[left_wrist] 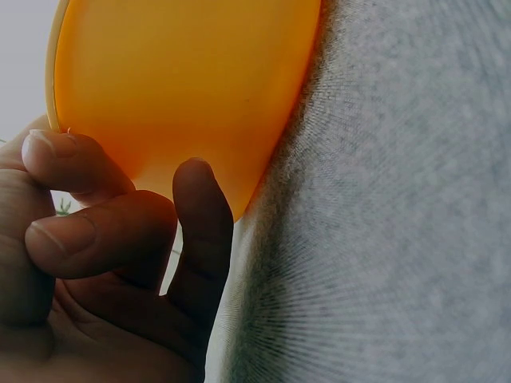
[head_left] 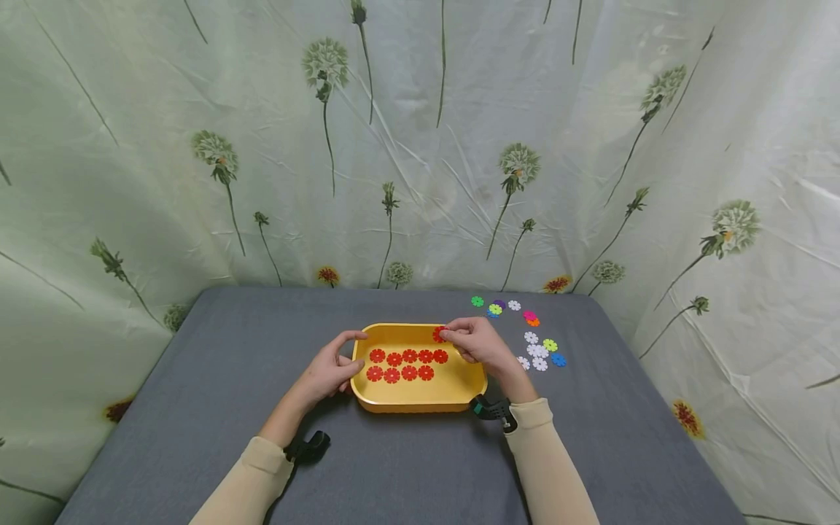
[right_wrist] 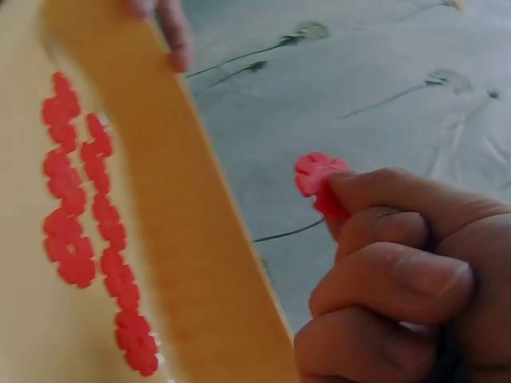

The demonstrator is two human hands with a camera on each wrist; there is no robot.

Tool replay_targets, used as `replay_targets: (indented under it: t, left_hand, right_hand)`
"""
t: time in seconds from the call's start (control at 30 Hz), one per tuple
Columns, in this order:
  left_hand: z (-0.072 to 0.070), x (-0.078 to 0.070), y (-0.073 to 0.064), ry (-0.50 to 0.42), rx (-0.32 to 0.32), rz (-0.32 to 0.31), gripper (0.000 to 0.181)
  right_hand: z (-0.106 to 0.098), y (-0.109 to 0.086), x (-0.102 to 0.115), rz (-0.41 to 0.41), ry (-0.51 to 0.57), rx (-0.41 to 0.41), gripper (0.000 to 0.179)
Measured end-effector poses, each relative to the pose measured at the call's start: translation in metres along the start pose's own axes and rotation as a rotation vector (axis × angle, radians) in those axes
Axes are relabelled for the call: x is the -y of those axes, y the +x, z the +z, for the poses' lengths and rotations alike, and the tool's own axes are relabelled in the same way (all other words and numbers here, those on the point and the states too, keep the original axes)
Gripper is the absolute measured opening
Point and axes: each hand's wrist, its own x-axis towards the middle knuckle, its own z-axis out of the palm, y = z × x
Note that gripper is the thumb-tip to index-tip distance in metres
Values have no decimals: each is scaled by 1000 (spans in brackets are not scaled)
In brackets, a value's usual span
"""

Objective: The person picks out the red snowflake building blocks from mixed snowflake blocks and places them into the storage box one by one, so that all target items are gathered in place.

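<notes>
A yellow plastic tray (head_left: 420, 399) stands on the grey table, with several red flower-shaped discs (head_left: 409, 372) laid in two rows on its floor. At its left end my left hand (head_left: 331, 368) holds the rim, thumb on the near side and a finger reaching to the back corner. The left wrist view has those fingers curled against the tray's outer wall (left_wrist: 192, 88). Over the tray's back right corner, my right hand (head_left: 485, 343) pinches a red flower-shaped disc (right_wrist: 315, 171) between thumb and index finger. Another bit of red shows just under that disc in the right wrist view.
Right of the tray lie loose flower-shaped discs: several white ones (head_left: 538, 351), a blue one (head_left: 558, 360) and a yellow one (head_left: 550, 345). Farther back are a green disc (head_left: 477, 301) and a pink one (head_left: 529, 316). A dandelion-print curtain (head_left: 426, 182) hangs behind the table.
</notes>
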Motion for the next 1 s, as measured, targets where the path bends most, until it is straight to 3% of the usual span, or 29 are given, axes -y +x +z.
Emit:
replay_targets:
  t: [0.37, 0.73, 1.0]
  left_hand:
    - [0, -1, 0, 2, 1, -8, 53]
    - [0, -1, 2, 3, -3, -27, 53]
    - [0, -3, 0, -2, -3, -30, 52]
  right_hand:
    - [5, -3, 2, 14, -429, 44, 17]
    - [6, -1, 6, 51, -611, 169, 8]
    - [14, 0, 5, 37, -764, 168, 11]
